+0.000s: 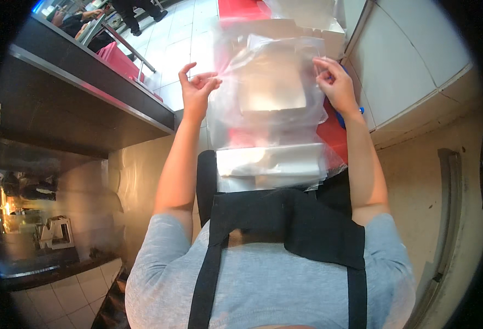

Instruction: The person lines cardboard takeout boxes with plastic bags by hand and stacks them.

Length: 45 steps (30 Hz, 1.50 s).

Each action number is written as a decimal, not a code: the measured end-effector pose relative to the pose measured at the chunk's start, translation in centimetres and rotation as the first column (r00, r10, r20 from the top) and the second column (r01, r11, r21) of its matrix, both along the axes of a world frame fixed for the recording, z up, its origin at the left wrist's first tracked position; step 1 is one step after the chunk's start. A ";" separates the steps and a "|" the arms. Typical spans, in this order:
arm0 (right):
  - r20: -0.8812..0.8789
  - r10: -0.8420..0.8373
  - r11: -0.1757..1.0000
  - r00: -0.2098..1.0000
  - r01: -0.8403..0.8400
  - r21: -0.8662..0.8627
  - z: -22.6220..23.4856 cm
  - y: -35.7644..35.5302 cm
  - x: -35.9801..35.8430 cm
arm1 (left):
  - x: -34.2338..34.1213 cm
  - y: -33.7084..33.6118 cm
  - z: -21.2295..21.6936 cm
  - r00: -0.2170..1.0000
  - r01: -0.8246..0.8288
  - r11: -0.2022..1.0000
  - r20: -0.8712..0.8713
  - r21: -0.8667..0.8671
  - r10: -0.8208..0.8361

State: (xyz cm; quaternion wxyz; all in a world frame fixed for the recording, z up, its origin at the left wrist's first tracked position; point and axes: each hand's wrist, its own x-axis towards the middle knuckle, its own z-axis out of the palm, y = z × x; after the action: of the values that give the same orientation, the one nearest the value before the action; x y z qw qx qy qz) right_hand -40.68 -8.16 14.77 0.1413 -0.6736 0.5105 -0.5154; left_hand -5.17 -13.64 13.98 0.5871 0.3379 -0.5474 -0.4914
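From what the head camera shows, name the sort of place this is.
Probably a commercial kitchen or food stall: long stainless steel counter, black apron, and a clear plastic bag holding white takeaway boxes.

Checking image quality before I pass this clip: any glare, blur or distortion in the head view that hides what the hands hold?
Head view: strong fisheye bending with black corners; glare and sheen on the clear plastic bag wash out the pale box inside it; left hand and right hand pinching the bag's edges look slightly soft; the steel counter at left is dark, with reflections.
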 end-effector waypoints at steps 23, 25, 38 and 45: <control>0.175 -0.066 0.839 0.982 -0.040 0.543 -9.5 -4.7 -1.9 | 1.1 -1.8 -7.0 0.914 -0.075 0.903 0.391 0.423 -0.108; 0.195 0.040 0.821 0.980 -0.143 0.553 -8.3 -4.4 -1.5 | 0.8 -2.4 -6.1 0.812 -0.063 0.908 0.550 0.414 -0.194; 0.434 0.209 0.970 0.877 -0.242 0.021 5.6 8.9 1.8 | 2.9 8.7 4.5 0.888 0.106 0.966 0.459 -0.236 0.015; -0.270 0.117 0.990 0.956 -0.090 0.111 -4.4 -3.3 0.8 | 1.0 -2.2 -3.8 0.543 0.276 0.933 0.838 -0.231 0.047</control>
State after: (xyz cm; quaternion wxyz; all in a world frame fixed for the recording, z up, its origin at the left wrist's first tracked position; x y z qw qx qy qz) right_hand -39.91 -11.51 10.39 0.1285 -0.7570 0.5135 -0.3831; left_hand -4.15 -15.85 10.16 0.2718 0.3870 -0.8559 -0.2090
